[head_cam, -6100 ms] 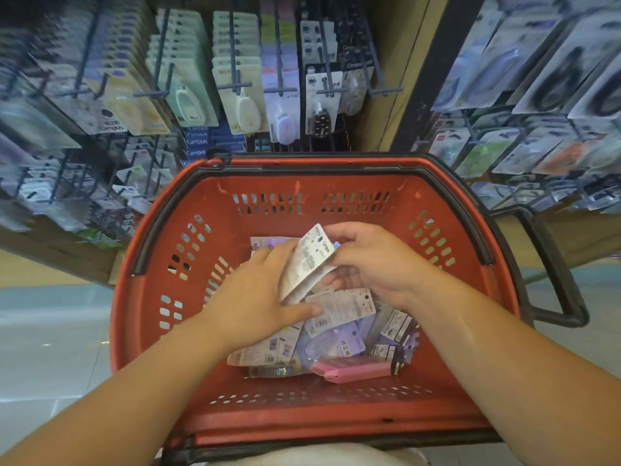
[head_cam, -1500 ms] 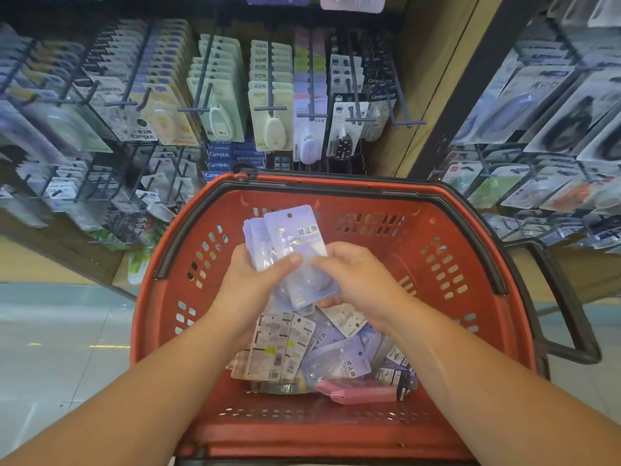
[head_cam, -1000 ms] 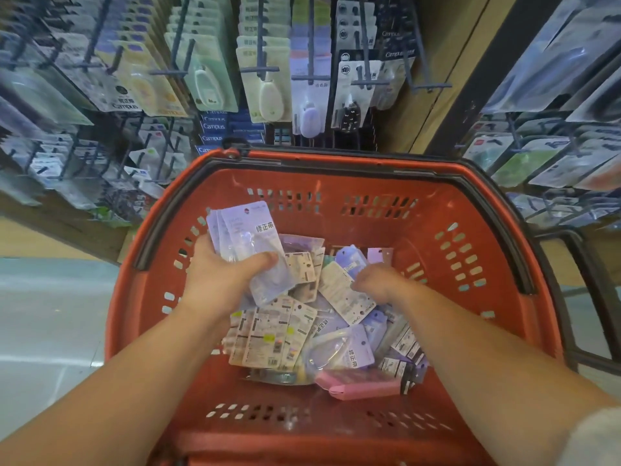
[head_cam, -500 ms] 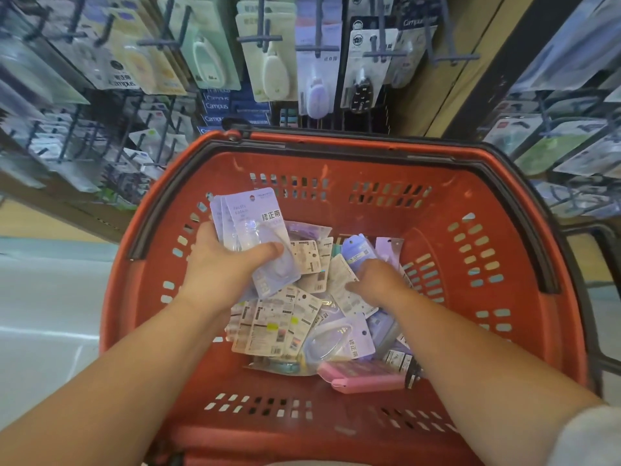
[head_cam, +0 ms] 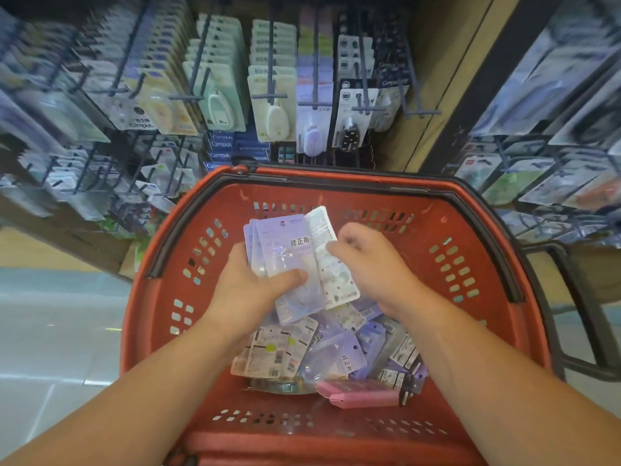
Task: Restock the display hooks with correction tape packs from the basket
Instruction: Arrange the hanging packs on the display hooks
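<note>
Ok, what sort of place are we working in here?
Most likely a stationery shop aisle: display hooks hung with carded correction tape packs, Campus notebooks stacked below them, and a red shopping basket holding more packs.

Fanned packs (head_cam: 285, 260): lilac, upright.
White-backed pack (head_cam: 327, 260): touching fan, 3 o'clock.
Loose packs (head_cam: 331, 356): heaped in basket (head_cam: 477, 227).
Hooks (head_cam: 268, 95): 12 o'clock, stocked.
</note>
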### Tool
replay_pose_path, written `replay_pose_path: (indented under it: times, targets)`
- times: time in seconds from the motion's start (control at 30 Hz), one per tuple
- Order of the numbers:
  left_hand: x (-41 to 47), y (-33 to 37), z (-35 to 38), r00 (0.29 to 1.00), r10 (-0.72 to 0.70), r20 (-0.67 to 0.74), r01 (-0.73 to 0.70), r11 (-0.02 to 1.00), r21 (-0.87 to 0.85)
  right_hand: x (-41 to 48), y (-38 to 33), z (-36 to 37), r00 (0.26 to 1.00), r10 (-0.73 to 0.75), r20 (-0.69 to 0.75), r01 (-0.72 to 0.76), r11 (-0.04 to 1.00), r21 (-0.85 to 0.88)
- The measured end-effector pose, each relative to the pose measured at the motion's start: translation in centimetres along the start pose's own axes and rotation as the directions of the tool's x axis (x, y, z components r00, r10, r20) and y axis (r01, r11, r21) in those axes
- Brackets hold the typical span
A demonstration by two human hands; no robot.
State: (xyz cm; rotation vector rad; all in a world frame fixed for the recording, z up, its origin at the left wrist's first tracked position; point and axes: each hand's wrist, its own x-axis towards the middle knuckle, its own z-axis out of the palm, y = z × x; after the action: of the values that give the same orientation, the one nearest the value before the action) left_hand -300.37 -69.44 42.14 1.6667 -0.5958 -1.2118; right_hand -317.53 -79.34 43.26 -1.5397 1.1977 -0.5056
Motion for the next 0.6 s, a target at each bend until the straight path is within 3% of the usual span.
replay_pose_path:
  times: [0.13, 0.3, 0.4, 0.5, 0.6]
  targets:
    - [-1.3, 1.2, 0.2, 0.993, 0.069, 0.095, -0.064, 0.996, -0.06, -3.3, -1.1, 0.8, 0.997, 0.063, -0.053, -0.039, 0.925, 0.379]
    - [-3.2, 2.5, 0.5, 0.973, 0.12, 0.199, -0.093, 0.986, -0.139, -4.5, -1.2, 0.5, 1.0, 0.014, -0.02, 0.0, 0.832, 0.555]
    - [-3.9, 2.3, 0.6, 0.965, 0.131, 0.228, -0.101, 0.985, -0.138, -5.0, -1.2, 0.3, 0.999, -0.001, 0.033, -0.014, 0.878, 0.478]
    - [-4.4, 2.0, 0.7, 0.964, 0.12, 0.239, -0.085, 0.985, -0.15, -5.3, -0.9, 0.2, 0.984, 0.039, 0.173, -0.123, 0.853, 0.507]
    - [-4.9, 2.0, 0.7, 0.965, 0.136, 0.225, -0.099, 0.98, -0.17, -5.4, -0.9, -0.3, 0.997, -0.022, 0.071, -0.009, 0.911, 0.412]
